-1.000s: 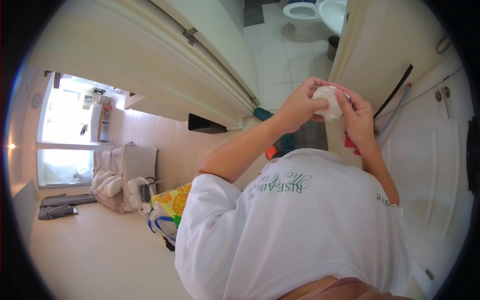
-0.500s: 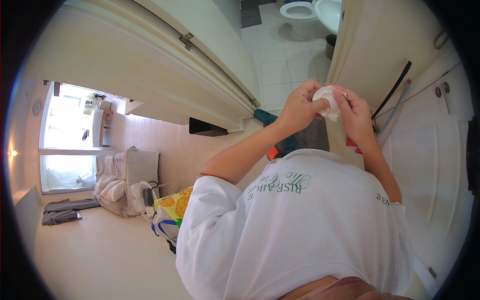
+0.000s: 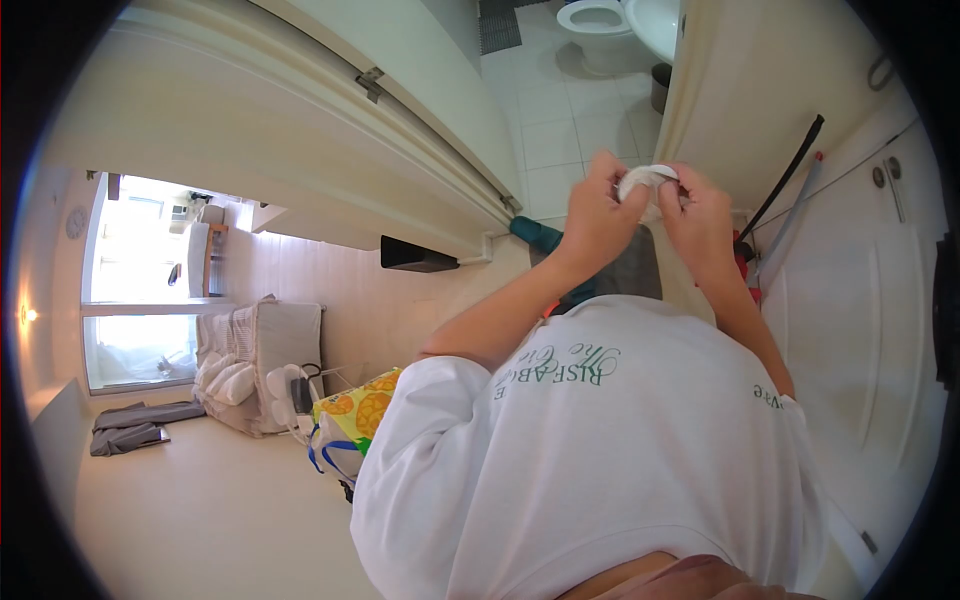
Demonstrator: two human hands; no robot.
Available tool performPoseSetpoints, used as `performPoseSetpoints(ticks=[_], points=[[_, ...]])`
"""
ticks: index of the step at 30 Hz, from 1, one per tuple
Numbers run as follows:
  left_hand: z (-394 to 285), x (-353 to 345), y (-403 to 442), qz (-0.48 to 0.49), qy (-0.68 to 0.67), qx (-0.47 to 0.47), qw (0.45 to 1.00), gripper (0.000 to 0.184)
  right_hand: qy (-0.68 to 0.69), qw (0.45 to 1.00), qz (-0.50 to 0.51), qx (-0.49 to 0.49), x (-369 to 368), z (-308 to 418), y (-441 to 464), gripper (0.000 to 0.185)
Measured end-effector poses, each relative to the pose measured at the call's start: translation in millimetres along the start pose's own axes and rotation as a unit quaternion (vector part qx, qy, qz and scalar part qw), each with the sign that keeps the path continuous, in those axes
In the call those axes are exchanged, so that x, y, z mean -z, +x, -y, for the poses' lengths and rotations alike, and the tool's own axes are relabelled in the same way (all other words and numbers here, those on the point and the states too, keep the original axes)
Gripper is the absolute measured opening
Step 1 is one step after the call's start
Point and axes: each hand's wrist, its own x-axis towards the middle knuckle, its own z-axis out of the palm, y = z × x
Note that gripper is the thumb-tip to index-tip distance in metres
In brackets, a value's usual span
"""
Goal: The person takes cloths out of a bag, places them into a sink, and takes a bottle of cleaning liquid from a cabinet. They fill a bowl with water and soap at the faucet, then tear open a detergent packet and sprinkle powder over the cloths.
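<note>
Pinching one crumpled white wad (image 3: 645, 178) between the left hand (image 3: 602, 213) and the right hand (image 3: 698, 212), with fingers bent at either end of it. Held beyond one white shirt (image 3: 600, 440), with one toilet (image 3: 605, 48), one washbasin (image 3: 657, 25) and one dark bin (image 3: 661, 90) farther off.

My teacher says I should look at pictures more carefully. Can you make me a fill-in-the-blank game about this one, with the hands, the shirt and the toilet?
1. The left hand and the right hand both hold a small crumpled thing whose colour is ____.
2. The letters across the chest of the shirt are coloured ____.
3. The toilet stands on a floor covered in pale square ____.

Missing words: white; green; tiles.
</note>
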Motion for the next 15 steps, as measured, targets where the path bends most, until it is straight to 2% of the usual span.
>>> performPoseSetpoints(ticks=[2,5,8,11,15], points=[[-2,-1,-5,0.004,0.043,-0.024,0.999,0.02,-0.105,0.992,-0.019,0.067,-1,-12,4,0.022],[14,-3,-3,-0.034,0.001,-0.033,0.999,0.021,0.141,0.988,-0.001,-0.065,-2,-16,3,0.023],[17,2,-2,-0.035,0.023,-0.011,0.999,0.024,0.188,0.981,-0.047,-0.028,-2,6,1,0.026],[17,-1,0,-0.048,0.011,-0.023,0.999,0.025,0.133,0.991,-0.019,-0.02,-2,11,1,0.03],[12,0,-3,-0.039,0.037,-0.002,0.999,0.026,0.05,0.997,-0.059,-0.01,-6,2,1,0.026]])
